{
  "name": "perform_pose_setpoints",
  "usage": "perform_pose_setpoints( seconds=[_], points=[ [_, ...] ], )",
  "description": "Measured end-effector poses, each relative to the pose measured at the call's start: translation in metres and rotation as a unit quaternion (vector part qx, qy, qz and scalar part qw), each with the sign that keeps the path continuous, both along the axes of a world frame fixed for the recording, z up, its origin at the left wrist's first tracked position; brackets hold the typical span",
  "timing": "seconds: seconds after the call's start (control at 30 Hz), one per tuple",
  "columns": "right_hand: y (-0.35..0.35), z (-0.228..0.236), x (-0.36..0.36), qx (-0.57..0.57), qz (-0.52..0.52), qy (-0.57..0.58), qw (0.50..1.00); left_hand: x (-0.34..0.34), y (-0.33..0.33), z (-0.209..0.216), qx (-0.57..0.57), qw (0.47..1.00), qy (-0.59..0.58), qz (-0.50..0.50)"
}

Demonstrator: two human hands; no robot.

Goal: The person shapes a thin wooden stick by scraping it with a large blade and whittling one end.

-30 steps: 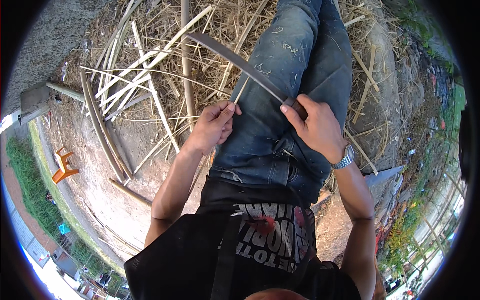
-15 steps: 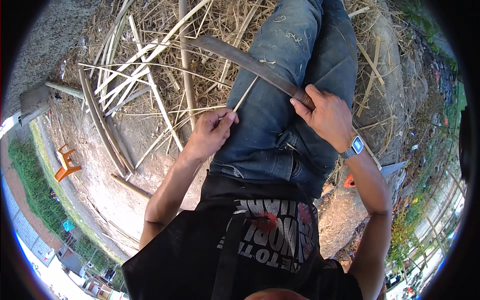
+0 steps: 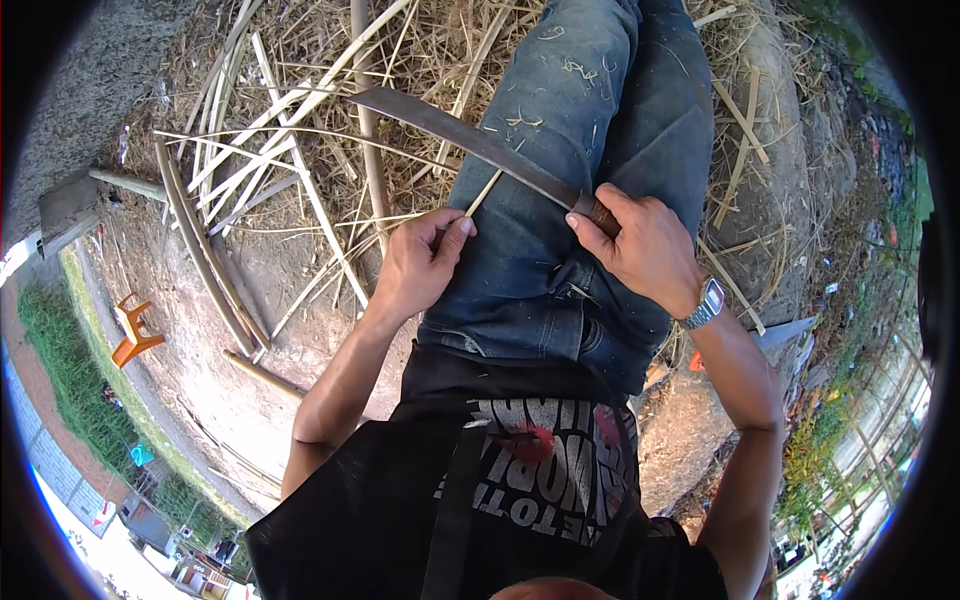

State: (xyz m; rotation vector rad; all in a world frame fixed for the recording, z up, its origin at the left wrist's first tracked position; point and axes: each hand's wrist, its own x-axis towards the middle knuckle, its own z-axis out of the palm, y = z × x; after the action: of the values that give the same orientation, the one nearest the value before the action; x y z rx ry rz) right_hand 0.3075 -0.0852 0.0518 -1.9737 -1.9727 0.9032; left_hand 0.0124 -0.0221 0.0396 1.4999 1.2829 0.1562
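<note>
My right hand [image 3: 648, 243] is closed round the dark handle of a machete [image 3: 450, 128], whose long blade slants up to the left across my thighs. A thin, pale bamboo strip [image 3: 484, 193] is pinched between the thumb and fingers of my left hand [image 3: 425, 258]. The strip runs up to the blade over the left thigh of my jeans [image 3: 515, 265] and passes beneath it, a short tip showing beyond. Small curled shavings [image 3: 583, 72] lie on the denim.
Several pale split strips [image 3: 310, 185] lie crossed on the ground at the left, beside darker poles [image 3: 205, 250]. Dry shavings [image 3: 425, 60] cover the ground beyond. A grey saw-like blade [image 3: 790, 333] lies right of my forearm; an orange chair [image 3: 134, 330] stands far left.
The machete has shifted a little left, its blade tilting slightly. My right hand has moved slightly left with it, while my left hand stays nearly in place, still holding the strip.
</note>
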Motion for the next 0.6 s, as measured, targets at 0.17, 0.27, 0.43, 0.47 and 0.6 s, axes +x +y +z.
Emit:
perform_pose_setpoints(
  seconds=[0.17, 0.27, 0.43, 0.47, 0.6],
  points=[
    [-0.001, -0.001, -0.001, 0.020, -0.003, -0.052, 0.998, 0.000, -0.007, 0.002, 0.028, 1.000, 0.010, -0.006],
    [0.004, -0.007, 0.009, 0.030, -0.009, -0.043, 0.999, -0.016, -0.019, 0.011, 0.046, 0.999, 0.012, -0.001],
    [0.006, 0.000, 0.006, 0.019, 0.009, 0.001, 1.000, -0.033, -0.025, 0.011, -0.019, 0.999, 0.022, 0.031],
    [0.005, 0.003, 0.003, 0.016, 0.004, 0.026, 1.000, -0.031, -0.024, 0.011, -0.019, 0.999, 0.022, 0.034],
    [-0.001, 0.005, -0.002, 0.041, 0.007, 0.028, 0.999, -0.019, -0.005, 0.004, -0.213, 0.959, -0.162, 0.089]
  ],
)
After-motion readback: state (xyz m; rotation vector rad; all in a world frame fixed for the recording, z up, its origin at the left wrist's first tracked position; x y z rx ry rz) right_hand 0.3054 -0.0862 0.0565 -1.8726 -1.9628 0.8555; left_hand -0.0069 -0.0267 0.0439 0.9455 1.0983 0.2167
